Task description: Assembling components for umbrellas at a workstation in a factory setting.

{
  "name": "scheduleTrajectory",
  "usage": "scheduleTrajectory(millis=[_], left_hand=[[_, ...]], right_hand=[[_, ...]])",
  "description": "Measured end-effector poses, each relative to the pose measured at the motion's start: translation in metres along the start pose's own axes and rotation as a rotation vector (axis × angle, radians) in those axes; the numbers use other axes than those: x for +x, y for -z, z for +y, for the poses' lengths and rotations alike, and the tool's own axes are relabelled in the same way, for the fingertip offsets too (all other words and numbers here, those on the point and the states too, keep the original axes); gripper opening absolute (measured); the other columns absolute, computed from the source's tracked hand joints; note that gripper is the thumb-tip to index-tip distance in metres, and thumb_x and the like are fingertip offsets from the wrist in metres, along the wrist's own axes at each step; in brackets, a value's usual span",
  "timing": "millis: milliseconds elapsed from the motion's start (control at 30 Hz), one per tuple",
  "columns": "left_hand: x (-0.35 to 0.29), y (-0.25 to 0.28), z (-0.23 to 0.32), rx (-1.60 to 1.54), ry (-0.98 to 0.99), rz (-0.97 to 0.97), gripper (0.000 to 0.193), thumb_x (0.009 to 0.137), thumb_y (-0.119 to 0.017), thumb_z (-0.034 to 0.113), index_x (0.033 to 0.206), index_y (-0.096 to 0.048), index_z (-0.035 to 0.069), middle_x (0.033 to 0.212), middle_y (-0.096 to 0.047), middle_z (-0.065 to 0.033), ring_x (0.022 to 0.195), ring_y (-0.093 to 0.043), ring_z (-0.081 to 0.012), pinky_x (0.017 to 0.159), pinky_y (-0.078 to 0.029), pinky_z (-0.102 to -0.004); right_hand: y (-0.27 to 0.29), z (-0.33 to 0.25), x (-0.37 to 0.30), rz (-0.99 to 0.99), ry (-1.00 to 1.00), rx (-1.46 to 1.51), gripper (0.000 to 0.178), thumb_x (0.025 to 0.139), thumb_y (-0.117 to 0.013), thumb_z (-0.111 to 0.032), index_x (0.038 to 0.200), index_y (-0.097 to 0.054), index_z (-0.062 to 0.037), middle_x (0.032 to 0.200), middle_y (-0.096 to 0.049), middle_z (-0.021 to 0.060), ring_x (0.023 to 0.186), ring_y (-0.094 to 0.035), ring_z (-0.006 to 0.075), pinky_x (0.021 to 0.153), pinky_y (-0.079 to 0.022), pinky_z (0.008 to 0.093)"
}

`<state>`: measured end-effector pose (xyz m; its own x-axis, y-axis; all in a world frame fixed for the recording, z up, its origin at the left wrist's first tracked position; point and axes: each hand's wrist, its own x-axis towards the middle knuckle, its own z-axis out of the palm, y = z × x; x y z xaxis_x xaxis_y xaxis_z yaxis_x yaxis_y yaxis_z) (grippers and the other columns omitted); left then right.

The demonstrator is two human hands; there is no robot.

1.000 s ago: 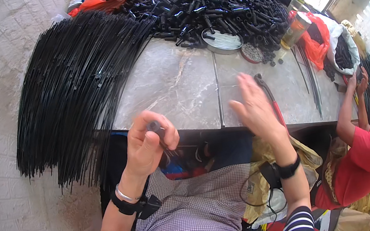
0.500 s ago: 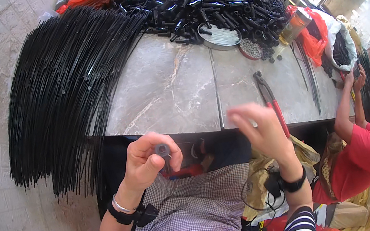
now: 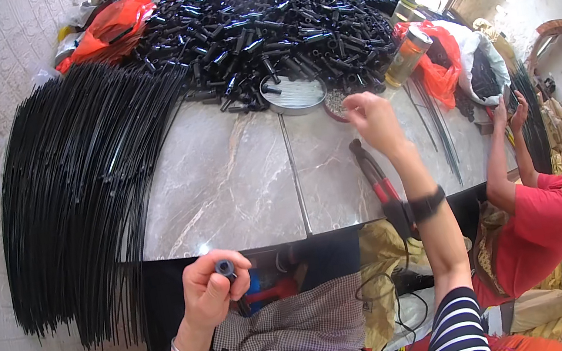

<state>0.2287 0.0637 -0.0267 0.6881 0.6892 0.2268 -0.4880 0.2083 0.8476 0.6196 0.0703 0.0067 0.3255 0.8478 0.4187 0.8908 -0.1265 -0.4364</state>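
Observation:
My left hand (image 3: 213, 293) is closed around a black tubular piece (image 3: 224, 267), its round hollow end pointing up, in front of the table's near edge. My right hand (image 3: 375, 123) is stretched out over the table, fingers bent together beside a small reddish dish (image 3: 336, 105) of tiny grey pieces. Whatever its fingertips may hold is too small to make out. Next to that dish stands a round metal tin (image 3: 298, 101) with thin pale sticks in it. Red-handled pliers (image 3: 375, 172) lie on the table below my right hand.
Long thin black rods (image 3: 83, 203) overhang the table's left edge. A heap of black tubular pieces (image 3: 255, 29) covers the back. A jar (image 3: 408, 57), an orange bag (image 3: 443, 64) and a white sack (image 3: 483, 64) stand right. A person in red (image 3: 540, 235) works there; others are farther back.
My right hand has moved forward from above the table's near edge to the small dish. My left hand keeps hold of the black tubular piece. The whole view has shifted.

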Motion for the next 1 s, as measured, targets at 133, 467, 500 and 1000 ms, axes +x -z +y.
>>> scheduleTrajectory(millis=[133, 467, 500, 1000], left_hand=[[-0.002, 0.006, -0.010, 0.015, 0.017, 0.012, 0.054, 0.090, -0.060, 0.050, 0.101, -0.058, -0.003, 0.063, -0.051, -0.0019, 0.055, -0.044, -0.0076, 0.049, -0.033, -0.0220], [0.004, 0.016, -0.017, -0.009, 0.020, 0.048, 0.050, 0.089, -0.064, 0.046, 0.100, -0.060, -0.003, 0.064, -0.053, -0.0030, 0.056, -0.045, -0.0079, 0.050, -0.034, -0.0221], [0.004, 0.015, -0.017, -0.005, 0.020, 0.047, 0.050, 0.089, -0.064, 0.046, 0.100, -0.060, -0.003, 0.064, -0.053, -0.0032, 0.056, -0.045, -0.0079, 0.050, -0.034, -0.0221], [-0.011, -0.012, -0.013, -0.020, -0.014, 0.089, 0.042, 0.093, -0.064, 0.036, 0.103, -0.058, -0.004, 0.067, -0.053, -0.0041, 0.059, -0.046, -0.0097, 0.055, -0.037, -0.0240]], right_hand=[[-0.019, 0.028, 0.024, -0.065, -0.115, -0.076, 0.014, 0.082, -0.067, -0.012, 0.093, -0.072, -0.0042, 0.092, -0.067, 0.0162, 0.089, -0.065, 0.0308, 0.079, -0.051, 0.0399], [-0.034, 0.055, 0.034, 0.012, -0.185, 0.120, 0.014, 0.084, -0.068, -0.014, 0.090, -0.073, -0.0028, 0.087, -0.069, 0.0083, 0.075, -0.065, 0.0223, 0.068, -0.051, 0.0346], [-0.033, 0.056, 0.035, -0.009, -0.287, 0.378, 0.015, 0.086, -0.068, -0.014, 0.091, -0.073, -0.0009, 0.084, -0.069, 0.0061, 0.067, -0.063, 0.0171, 0.062, -0.050, 0.0312], [0.012, -0.039, -0.048, -0.250, -0.556, 1.683, 0.014, 0.093, -0.062, -0.009, 0.102, -0.067, -0.0004, 0.089, -0.067, 0.0059, 0.076, -0.062, 0.0124, 0.061, -0.050, 0.0235]])
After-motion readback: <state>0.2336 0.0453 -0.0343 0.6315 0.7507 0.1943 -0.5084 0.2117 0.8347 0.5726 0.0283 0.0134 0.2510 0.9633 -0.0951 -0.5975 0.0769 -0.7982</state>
